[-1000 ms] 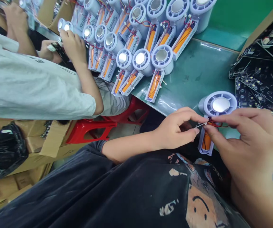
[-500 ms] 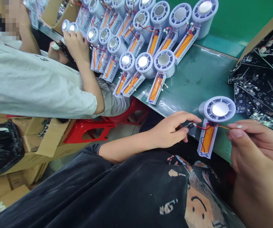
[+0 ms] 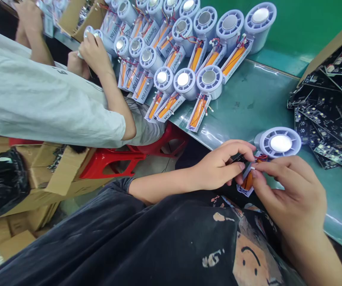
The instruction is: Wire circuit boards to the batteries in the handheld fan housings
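At the table's near edge lies a pale lavender handheld fan body (image 3: 279, 143), its round head toward the far side and its handle open, with an orange battery (image 3: 248, 180) inside. My left hand (image 3: 221, 165) pinches a small black circuit board (image 3: 240, 159) just left of the handle. Between thumb and forefinger of my right hand (image 3: 290, 190) is a small white wire connector (image 3: 252, 168), held over the battery close to the board. Red wires (image 3: 260, 157) run from the fan near both hands. My fingers partly cover the handle.
Rows of similar fan bodies (image 3: 209, 79) stand along the table's far left. A carton of black circuit boards (image 3: 331, 115) is at the right. A co-worker's hands (image 3: 95, 53) handle a part at upper left, near a red stool (image 3: 111, 161).
My right hand has moved left with the connector, from the fan's right side to beside the board in my left hand. The fan handle has tilted slightly.
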Demonstrator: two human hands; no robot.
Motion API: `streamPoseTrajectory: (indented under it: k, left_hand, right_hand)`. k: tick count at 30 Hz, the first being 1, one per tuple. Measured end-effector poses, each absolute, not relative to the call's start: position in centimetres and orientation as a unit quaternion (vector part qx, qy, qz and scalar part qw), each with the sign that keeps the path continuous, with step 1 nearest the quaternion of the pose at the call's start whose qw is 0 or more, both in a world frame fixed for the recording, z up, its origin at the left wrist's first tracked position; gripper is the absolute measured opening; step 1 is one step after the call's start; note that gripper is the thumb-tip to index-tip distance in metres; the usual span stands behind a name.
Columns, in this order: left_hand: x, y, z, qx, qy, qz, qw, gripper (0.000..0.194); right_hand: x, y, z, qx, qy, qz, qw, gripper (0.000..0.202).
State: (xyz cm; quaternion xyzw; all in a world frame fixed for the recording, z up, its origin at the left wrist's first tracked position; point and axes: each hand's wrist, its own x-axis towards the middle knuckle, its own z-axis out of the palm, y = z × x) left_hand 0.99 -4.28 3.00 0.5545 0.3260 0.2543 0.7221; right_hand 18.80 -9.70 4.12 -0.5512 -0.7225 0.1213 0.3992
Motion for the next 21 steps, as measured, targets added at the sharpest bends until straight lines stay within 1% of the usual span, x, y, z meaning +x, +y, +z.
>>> streamPoseTrajectory:
  k: [3,7,10,15,18,21]
  left_hand:
    - [0.87,-4.38,2.98,0.563,0.322,0.265,0.713,0.012]
    - [0.76,-4.28,3.08,0.631,0.340,0.290,0.634,0.012]
    - [0.91,-4.16,3.16,0.660,0.341,0.303,0.597,0.010]
    - [1.07,-3.99,3.11,0.673,0.339,0.307,0.582,0.010]
    - [0.93,-3.74,3.10,0.687,0.329,0.305,0.571,0.010]
    - [0.75,-3.52,3.03,0.714,0.313,0.310,0.545,0.009]
  right_hand:
    - [18.59,-9.59,3.92,-0.556,-0.726,0.118,0.388,0.013]
    - [18.41,-9.67,3.89,-0.556,-0.731,0.103,0.381,0.013]
    - [18.33,-9.81,3.81,-0.557,-0.731,0.092,0.384,0.014]
    - [18.16,-9.91,3.53,-0.571,-0.709,0.095,0.402,0.017]
    - [18.02,-9.83,3.47,-0.581,-0.693,0.102,0.415,0.014]
    - [17.89,-9.80,3.55,-0.597,-0.678,0.126,0.410,0.010]
